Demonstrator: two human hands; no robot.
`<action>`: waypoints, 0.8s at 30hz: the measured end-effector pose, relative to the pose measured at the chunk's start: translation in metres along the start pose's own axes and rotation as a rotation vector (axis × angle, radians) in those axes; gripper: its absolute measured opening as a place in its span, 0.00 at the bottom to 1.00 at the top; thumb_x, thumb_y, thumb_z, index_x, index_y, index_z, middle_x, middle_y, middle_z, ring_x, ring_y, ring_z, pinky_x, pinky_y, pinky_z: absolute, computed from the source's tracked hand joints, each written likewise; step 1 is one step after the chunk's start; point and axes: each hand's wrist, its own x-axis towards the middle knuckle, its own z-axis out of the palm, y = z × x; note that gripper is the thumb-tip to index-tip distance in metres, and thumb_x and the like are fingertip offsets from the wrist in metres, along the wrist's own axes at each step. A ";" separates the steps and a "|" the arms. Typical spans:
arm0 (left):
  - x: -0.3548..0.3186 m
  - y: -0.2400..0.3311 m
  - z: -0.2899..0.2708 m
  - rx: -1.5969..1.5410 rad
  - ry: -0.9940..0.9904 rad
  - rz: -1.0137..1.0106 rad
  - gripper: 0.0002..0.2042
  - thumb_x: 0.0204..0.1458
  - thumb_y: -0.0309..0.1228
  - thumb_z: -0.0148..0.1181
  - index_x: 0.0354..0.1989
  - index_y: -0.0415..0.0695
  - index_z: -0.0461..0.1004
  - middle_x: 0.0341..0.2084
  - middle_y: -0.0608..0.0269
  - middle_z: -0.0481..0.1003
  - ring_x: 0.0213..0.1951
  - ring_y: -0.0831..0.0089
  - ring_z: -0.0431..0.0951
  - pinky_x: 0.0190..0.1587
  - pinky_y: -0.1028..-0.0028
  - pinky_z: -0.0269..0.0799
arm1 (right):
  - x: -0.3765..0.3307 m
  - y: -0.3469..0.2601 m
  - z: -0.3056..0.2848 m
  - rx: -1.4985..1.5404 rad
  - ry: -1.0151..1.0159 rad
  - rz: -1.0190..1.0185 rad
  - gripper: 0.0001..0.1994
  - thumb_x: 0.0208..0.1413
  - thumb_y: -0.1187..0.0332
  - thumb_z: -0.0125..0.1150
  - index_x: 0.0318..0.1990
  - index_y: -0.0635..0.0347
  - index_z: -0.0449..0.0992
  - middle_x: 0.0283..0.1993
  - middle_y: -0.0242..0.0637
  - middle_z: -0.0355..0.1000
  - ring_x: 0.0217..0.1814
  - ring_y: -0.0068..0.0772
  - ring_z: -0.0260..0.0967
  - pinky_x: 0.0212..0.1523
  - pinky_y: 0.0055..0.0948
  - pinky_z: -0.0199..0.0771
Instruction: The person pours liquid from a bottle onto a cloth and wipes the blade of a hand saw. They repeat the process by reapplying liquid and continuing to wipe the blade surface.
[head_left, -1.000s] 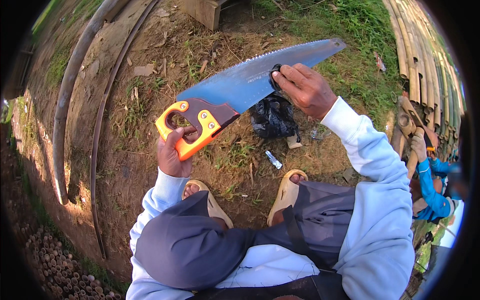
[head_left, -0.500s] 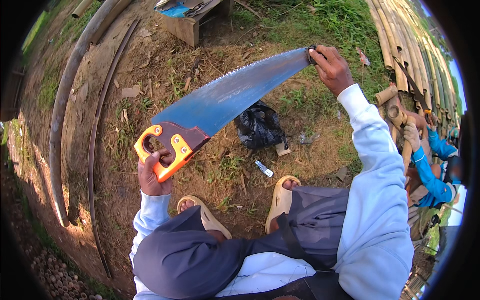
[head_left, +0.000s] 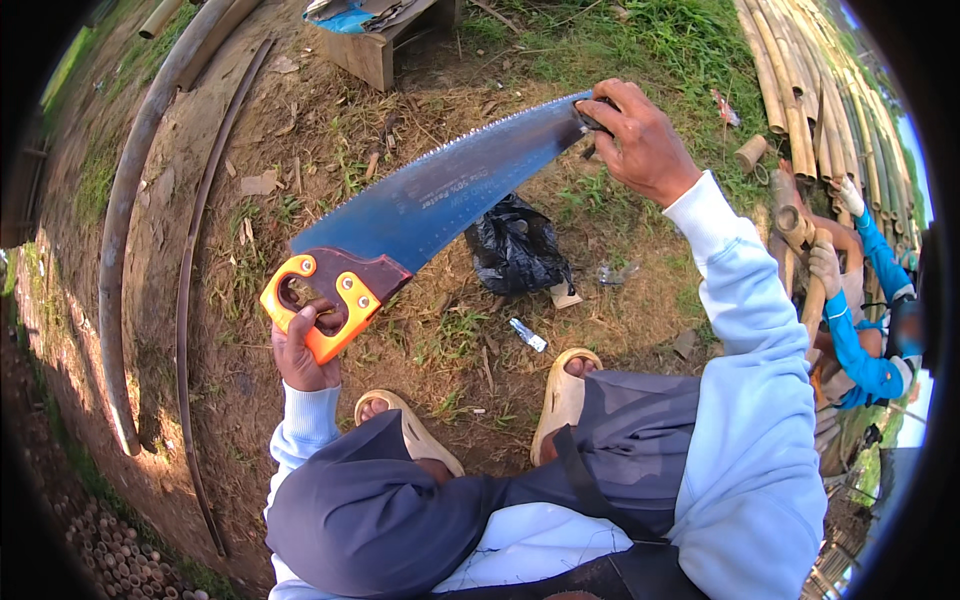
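Observation:
A hand saw [head_left: 430, 185] with a bluish blade and an orange and dark handle is held across in front of me, teeth facing away. My left hand [head_left: 303, 350] is closed around the handle, fingers through its opening, at the lower left. Toward the upper right, my right hand [head_left: 645, 140] pinches a small black wad [head_left: 592, 118] against the blade near its narrow tip. Whether the wad is cloth or plastic I cannot tell. Beneath the blade, a crumpled black plastic bag [head_left: 518, 245] lies on the ground.
My sandalled feet stand below, near a small clear wrapper [head_left: 528, 335]. A long pole [head_left: 125, 250] and a thin dark strip [head_left: 195, 270] lie at left. Bamboo poles [head_left: 800, 90] are stacked at right, beside a co-worker in blue sleeves [head_left: 865, 370]. A wooden bench [head_left: 360, 58] stands ahead.
My right hand has moved left with the black wad, a little inward from the blade tip. The saw has shifted slightly left. At right, the co-worker's hand has moved up.

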 end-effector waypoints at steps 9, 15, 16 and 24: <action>-0.007 0.002 0.001 -0.001 0.009 0.028 0.23 0.57 0.24 0.57 0.60 0.37 0.60 0.39 0.44 0.78 0.34 0.60 0.85 0.39 0.62 0.87 | 0.014 -0.033 0.007 0.043 -0.069 -0.013 0.12 0.54 0.75 0.58 0.46 0.69 0.78 0.47 0.44 0.72 0.51 0.47 0.70 0.53 0.42 0.75; -0.003 -0.002 0.007 -0.016 -0.006 0.012 0.23 0.57 0.23 0.56 0.61 0.36 0.60 0.39 0.44 0.78 0.33 0.59 0.86 0.40 0.62 0.87 | 0.009 -0.047 0.008 0.059 -0.010 0.000 0.11 0.54 0.78 0.59 0.45 0.65 0.79 0.44 0.43 0.74 0.49 0.46 0.73 0.50 0.39 0.76; -0.002 -0.002 0.008 -0.031 -0.028 0.019 0.23 0.57 0.23 0.56 0.61 0.36 0.60 0.40 0.44 0.78 0.33 0.59 0.86 0.40 0.62 0.87 | 0.004 -0.059 0.015 0.104 0.003 -0.065 0.11 0.52 0.79 0.61 0.44 0.65 0.80 0.44 0.43 0.75 0.49 0.47 0.74 0.49 0.39 0.76; -0.005 0.002 0.003 0.032 -0.023 0.034 0.22 0.58 0.22 0.55 0.61 0.37 0.59 0.41 0.42 0.78 0.34 0.57 0.86 0.40 0.61 0.87 | 0.009 0.007 0.007 0.231 0.024 0.251 0.11 0.58 0.77 0.58 0.47 0.62 0.81 0.43 0.40 0.75 0.41 0.39 0.76 0.45 0.36 0.79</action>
